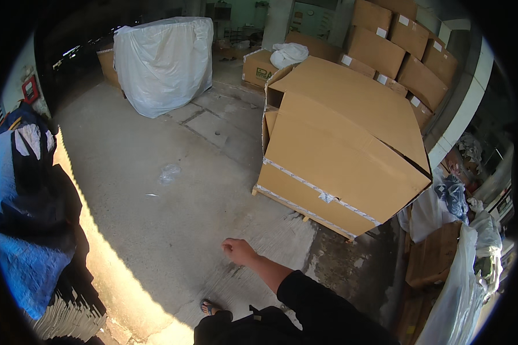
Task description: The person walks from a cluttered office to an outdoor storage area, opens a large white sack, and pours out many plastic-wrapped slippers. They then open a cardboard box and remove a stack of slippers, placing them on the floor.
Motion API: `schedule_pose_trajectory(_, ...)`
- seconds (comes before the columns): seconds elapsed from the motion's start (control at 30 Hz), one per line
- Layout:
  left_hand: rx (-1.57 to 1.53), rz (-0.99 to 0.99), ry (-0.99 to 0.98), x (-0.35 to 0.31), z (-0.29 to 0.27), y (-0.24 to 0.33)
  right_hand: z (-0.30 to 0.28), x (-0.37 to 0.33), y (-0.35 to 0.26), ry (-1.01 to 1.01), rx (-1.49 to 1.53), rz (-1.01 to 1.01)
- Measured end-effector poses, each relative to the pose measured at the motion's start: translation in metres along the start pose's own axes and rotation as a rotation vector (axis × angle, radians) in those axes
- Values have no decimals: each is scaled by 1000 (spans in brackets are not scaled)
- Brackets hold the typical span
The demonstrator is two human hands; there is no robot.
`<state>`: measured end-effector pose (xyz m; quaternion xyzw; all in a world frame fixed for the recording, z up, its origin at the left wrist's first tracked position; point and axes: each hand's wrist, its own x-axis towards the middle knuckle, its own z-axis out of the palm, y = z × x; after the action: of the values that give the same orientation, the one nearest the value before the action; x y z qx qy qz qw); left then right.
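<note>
Right hand (240, 252): fingers curled loosely inward over rough grey concrete (149, 230). Ahead-right of them, a bulky carton (339, 144) (smooth brown cardboard, patterned tape (326, 197)). Ahead-left, crumpled clear plastic (169, 173).

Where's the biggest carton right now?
In the head view, the biggest carton stands right of centre, above and to the right of the right hand, with the stacked cartons behind it and the white-covered load to its left.
</note>
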<state>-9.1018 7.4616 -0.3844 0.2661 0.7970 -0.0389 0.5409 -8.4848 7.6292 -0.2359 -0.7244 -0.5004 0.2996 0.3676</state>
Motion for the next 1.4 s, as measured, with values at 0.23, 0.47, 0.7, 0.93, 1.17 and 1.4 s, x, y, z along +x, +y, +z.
schedule_pose_trajectory(0.23, 241, 1089, 274, 10, -120, 596, 41, -39, 132, -699, -514, 1003)
schedule_pose_trajectory(0.47, 337, 913, 447, 122, -182, 887, 102, 332, 124, -981, -691, 926)
schedule_pose_trajectory(0.7, 136, 112, 119, 344, -288, 813, 163, 1041, -192, -98, -133, 51)
schedule_pose_trajectory(0.93, 174, -262, 155, 466, -434, 1031, 271, 1389, -383, -64, 152, -34)
schedule_pose_trajectory(1.17, 88, 755, 245, 496, -619, 1697, 362, 1416, -197, -593, -161, 799)
schedule_pose_trajectory(1.4, 196, 920, 356, 596, -715, 2045, 417, 1732, -180, -886, -617, 778)
